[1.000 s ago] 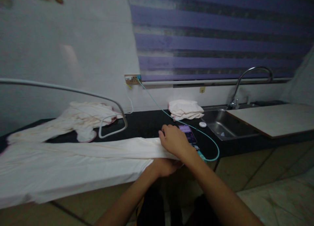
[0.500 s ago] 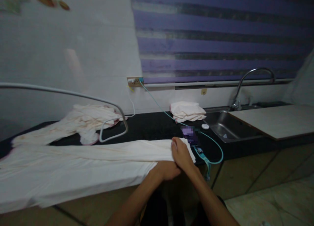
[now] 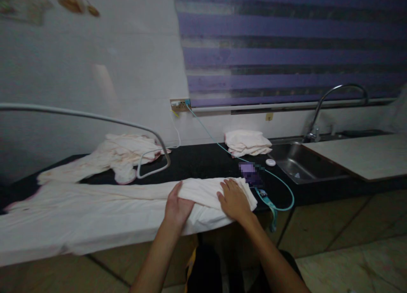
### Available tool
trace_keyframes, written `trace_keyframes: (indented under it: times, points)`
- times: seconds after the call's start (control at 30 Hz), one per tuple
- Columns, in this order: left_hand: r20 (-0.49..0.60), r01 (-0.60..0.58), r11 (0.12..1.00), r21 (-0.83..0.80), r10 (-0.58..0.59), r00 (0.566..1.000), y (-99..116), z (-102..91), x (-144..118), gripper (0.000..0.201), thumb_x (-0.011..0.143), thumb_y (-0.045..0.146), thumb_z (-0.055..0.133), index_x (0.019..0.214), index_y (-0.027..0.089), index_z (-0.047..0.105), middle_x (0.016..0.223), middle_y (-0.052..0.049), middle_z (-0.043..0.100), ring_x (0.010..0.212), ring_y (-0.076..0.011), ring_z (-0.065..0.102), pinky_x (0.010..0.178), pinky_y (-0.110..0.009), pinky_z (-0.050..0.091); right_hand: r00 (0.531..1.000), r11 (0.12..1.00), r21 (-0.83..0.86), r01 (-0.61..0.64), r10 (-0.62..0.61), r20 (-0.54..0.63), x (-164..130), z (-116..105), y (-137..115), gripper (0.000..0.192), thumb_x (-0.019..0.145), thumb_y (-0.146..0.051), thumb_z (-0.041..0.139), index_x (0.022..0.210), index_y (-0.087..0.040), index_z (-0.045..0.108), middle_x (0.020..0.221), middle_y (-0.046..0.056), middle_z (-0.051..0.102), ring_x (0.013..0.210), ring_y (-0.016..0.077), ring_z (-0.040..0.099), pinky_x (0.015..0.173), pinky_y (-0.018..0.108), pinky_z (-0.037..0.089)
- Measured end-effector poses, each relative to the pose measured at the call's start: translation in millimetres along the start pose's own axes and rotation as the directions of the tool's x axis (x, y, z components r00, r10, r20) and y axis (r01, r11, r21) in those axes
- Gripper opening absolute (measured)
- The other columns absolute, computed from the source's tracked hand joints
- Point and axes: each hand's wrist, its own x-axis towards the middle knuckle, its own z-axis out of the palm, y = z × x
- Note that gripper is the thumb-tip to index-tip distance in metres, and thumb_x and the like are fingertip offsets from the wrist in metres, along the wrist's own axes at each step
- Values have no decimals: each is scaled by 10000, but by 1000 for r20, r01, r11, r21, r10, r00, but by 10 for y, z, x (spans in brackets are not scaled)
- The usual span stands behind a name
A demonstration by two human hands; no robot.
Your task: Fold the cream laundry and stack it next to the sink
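Head view. Long white cloth [image 3: 95, 216] lies flat on the black counter [image 3: 203, 161], long axis along the counter's front edge, running left to right. Its near edge hangs over the counter front; its right end is folded back on itself and stops just left of the blurred phone [image 3: 251, 174].

Left hand [image 3: 177, 207] rests palm down on the cloth just left of the fold, fingers together and extended, tips at the fold edge. Right hand [image 3: 233, 199] lies flat, fingers spread slightly, on top of the folded end. Neither hand shows a closed grasp; whether either pinches fabric underneath cannot be told.

Around the cloth: a crumpled cloth pile [image 3: 117, 155] sits behind it, toward the wall. A bent metal tube [image 3: 127, 125] arcs above that pile and the cloth's left part. A folded stack of cloths [image 3: 248, 142] sits behind the phone, next to the sink [image 3: 305, 166]. A small white disc [image 3: 270, 162] lies between stack and sink. A teal cable [image 3: 280, 187] runs from the wall socket [image 3: 179, 104], passes the phone and loops off the counter edge right of the cloth. Faucet [image 3: 333, 102] stands behind the sink; a pale board [image 3: 359, 155] covers the sink's right side.

Cloth's left end is cut off by the frame. Phone screen is blurred out. Frame is dim and soft.
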Motion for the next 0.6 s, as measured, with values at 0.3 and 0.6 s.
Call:
trace_keyframes:
  times: [0.3, 0.6]
  points:
    - [-169, -229, 947, -225, 193, 966, 604, -377, -3, 496, 1038, 286, 397, 1417, 36, 597, 1096, -147, 788, 1046, -242, 761, 1129, -408, 517, 997, 1000, 5, -10, 9, 70, 17, 5, 6, 697, 1055, -537, 390, 1582, -84, 446, 1655, 199, 402, 1570, 361, 282, 1270, 498, 215]
    - [-319, -481, 844, -239, 400, 859, 935, -766, -468, 471, 1031, 318, 368, 1332, 92, 651, 1210, -104, 769, 1280, -221, 661, 1245, -429, 361, 995, 999, 32, -6, 3, 95, 2, -59, -15, 849, 1028, -723, 319, 1569, -84, 465, 1655, 219, 390, 1571, 373, 276, 1261, 520, 215]
